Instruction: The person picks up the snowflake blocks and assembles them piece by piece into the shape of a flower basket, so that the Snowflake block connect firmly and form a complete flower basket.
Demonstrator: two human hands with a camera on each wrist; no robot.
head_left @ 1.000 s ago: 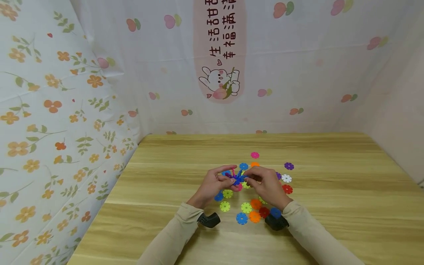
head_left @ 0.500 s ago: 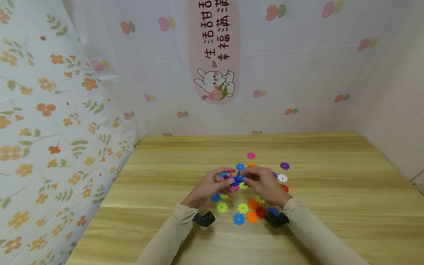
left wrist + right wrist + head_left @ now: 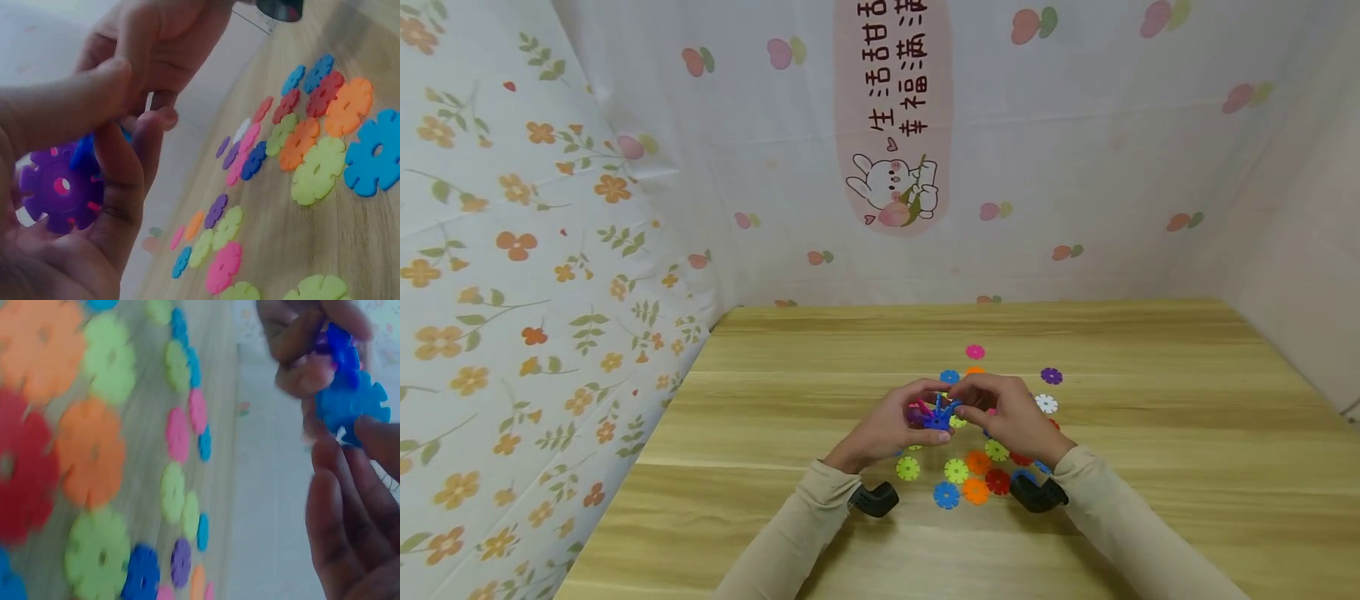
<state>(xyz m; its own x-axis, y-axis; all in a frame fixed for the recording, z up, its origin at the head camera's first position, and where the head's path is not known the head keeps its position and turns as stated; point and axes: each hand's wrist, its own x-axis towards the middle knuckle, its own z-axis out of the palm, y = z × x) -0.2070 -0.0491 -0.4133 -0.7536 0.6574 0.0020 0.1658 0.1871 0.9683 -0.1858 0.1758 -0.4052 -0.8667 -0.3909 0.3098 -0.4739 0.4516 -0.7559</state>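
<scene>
Above the table, my left hand [image 3: 883, 429] grips a small cluster of interlocked notched plastic discs. A dark blue disc [image 3: 937, 419] faces up at the front of it, with pink and purple ones behind. In the left wrist view the purple disc [image 3: 40, 187] lies between the thumb and the fingers. My right hand [image 3: 1011, 417] meets the cluster from the right. Its thumb and fingertips pinch a light blue disc [image 3: 350, 403] at the edge, and that disc touches the dark blue one. The fingers partly hide how the discs join.
Loose discs lie scattered on the wooden table [image 3: 760, 417] under and around the hands. Among them are a yellow-green disc [image 3: 907, 468], a blue disc [image 3: 947, 496], an orange disc [image 3: 976, 490], a white disc [image 3: 1047, 403] and a purple disc [image 3: 1052, 376]. A printed cloth [image 3: 760, 167] hangs behind.
My left hand has shifted slightly right and turned the cluster, so the dark blue disc shows more fully. Its thumb now sits lower. The right hand stays close against the cluster.
</scene>
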